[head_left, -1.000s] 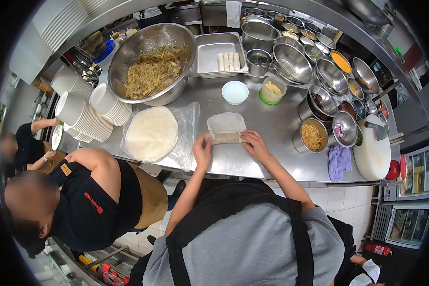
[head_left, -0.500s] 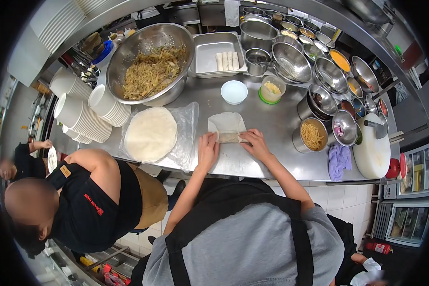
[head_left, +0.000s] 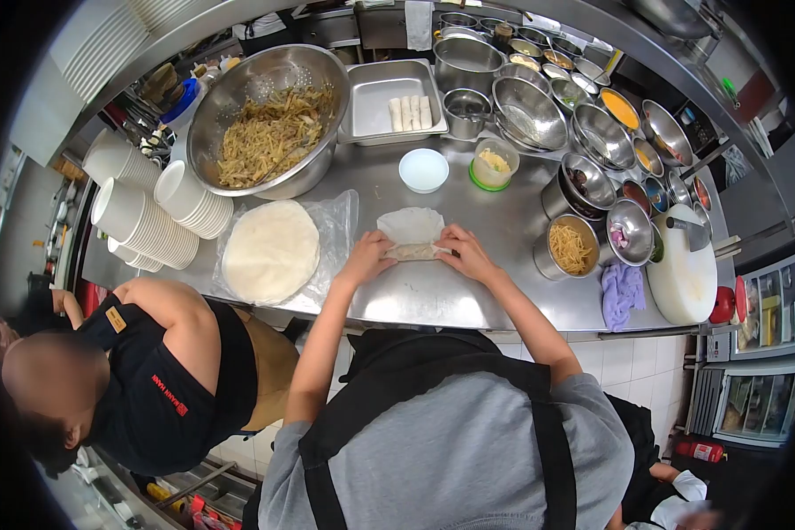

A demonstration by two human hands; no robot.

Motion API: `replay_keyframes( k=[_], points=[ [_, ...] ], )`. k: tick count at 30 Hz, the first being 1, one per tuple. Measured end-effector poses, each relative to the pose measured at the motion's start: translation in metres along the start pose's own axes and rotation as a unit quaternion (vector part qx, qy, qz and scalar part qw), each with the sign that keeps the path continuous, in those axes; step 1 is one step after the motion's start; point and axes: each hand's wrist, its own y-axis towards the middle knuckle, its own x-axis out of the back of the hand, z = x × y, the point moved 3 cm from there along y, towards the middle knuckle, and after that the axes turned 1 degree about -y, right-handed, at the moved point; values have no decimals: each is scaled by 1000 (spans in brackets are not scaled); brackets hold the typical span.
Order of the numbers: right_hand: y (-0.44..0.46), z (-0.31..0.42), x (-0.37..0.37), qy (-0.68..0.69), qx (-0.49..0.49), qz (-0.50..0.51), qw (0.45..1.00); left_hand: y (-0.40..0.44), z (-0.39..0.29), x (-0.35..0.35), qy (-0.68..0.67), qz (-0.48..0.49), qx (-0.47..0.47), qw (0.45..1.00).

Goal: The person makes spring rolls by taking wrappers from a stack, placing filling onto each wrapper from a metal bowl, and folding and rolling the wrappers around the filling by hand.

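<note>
A thin white wrapper (head_left: 411,225) lies on the steel counter, its near part folded into a roll (head_left: 412,253) over a filling. At the roll's left end, my left hand (head_left: 368,256) has its fingertips pressed on the wrapper. My right hand (head_left: 465,253) pinches the right end. Left of them, a stack of round wrappers (head_left: 271,252) rests on a plastic sheet (head_left: 331,256). Beyond the wrapper stand a pale blue bowl (head_left: 423,170) and a green-rimmed tub (head_left: 494,164) with yellow paste. Several finished rolls (head_left: 410,113) lie in a metal tray (head_left: 371,132).
A large colander of shredded filling (head_left: 265,132) stands back left, near stacked white tubs (head_left: 141,221). To the right are metal bowls (head_left: 601,137), a pot of yellow strips (head_left: 571,249), a purple cloth (head_left: 623,296) and a white board (head_left: 683,278). A co-worker (head_left: 150,380) stands at left.
Both hands have moved in over the wrapper's ends, and its near edge is folded more tightly over the filling. The view has shifted slightly. The farther co-worker at left has moved lower and the plate is out of sight.
</note>
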Motion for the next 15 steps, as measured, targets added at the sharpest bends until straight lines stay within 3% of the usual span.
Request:
replay_keyframes(
  k=[3,9,12,15],
  points=[
    [8,-6,2,-8,-5,33,999,14,14,4,-119,34,-56,991],
    [16,-21,5,-10,-33,68,997,32,11,25,-100,151,134,974],
    [15,-30,0,24,-42,64,997,35,13,26,-134,200,141,960],
    [16,-35,-4,34,-51,30,998,40,38,11,-184,162,11,969]
  ],
)
